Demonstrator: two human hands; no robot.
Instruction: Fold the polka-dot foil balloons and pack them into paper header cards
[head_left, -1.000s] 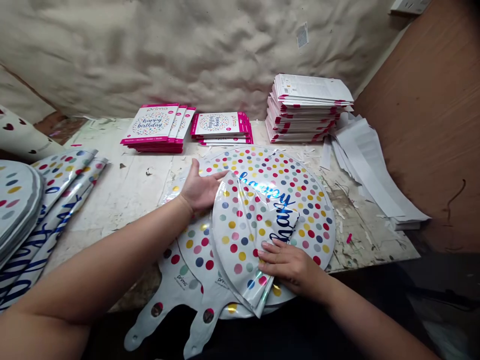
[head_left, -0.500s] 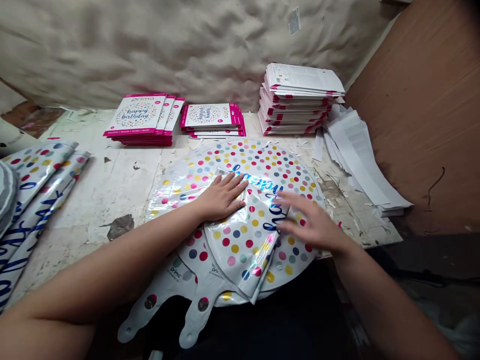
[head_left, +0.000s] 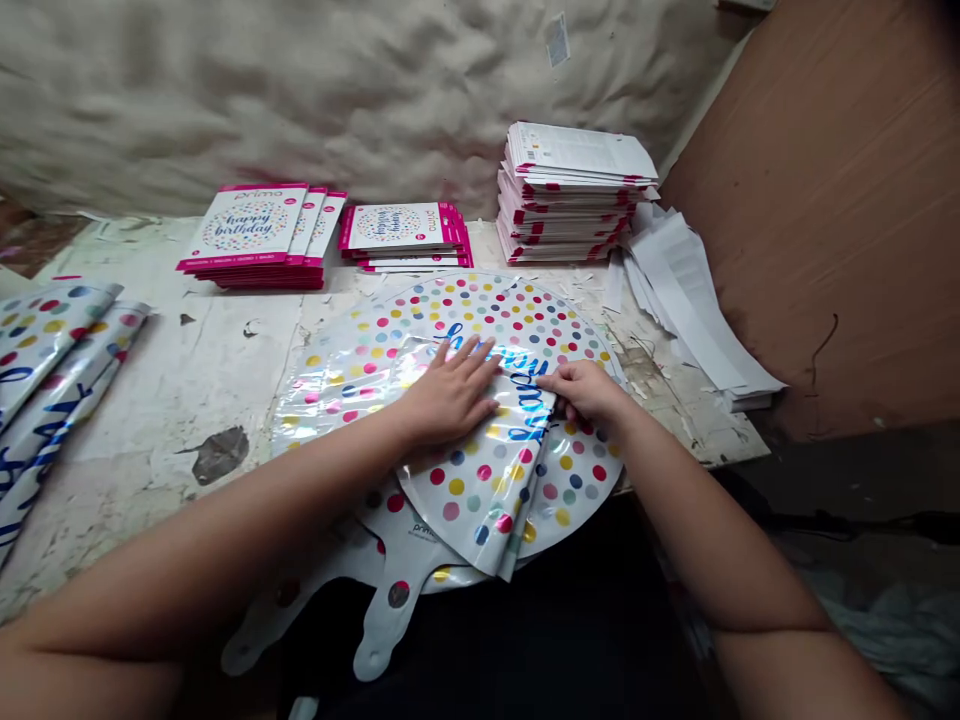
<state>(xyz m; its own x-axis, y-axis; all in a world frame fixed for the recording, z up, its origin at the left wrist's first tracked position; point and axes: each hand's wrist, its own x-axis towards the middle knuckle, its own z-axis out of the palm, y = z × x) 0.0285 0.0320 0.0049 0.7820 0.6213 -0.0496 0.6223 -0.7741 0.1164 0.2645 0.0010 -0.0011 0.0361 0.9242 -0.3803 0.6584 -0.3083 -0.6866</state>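
Note:
A flat foil balloon [head_left: 465,490], white with coloured dots and blue lettering, lies partly folded in front of me. My left hand [head_left: 450,395] rests flat on it with the fingers spread. At its right folded edge, my right hand [head_left: 585,392] pinches the foil between thumb and fingers. Underneath are more flat round dotted balloons [head_left: 577,320], spread out in a stack. Their white tails [head_left: 379,640] hang over the near table edge, one printed with small lettering.
Pink-and-white printed packets [head_left: 247,225] and a smaller pile [head_left: 401,228] stand at the back. Right of them rises a tall packet stack [head_left: 574,190], beside loose white paper strips [head_left: 690,300]. Folded dotted balloons [head_left: 56,360] lie at the left. A brown board [head_left: 817,200] borders the right.
My right hand has come down onto the folded balloon's right edge and closed on it. My left hand stays pressed on the foil, moved slightly over it. The view has shifted slightly.

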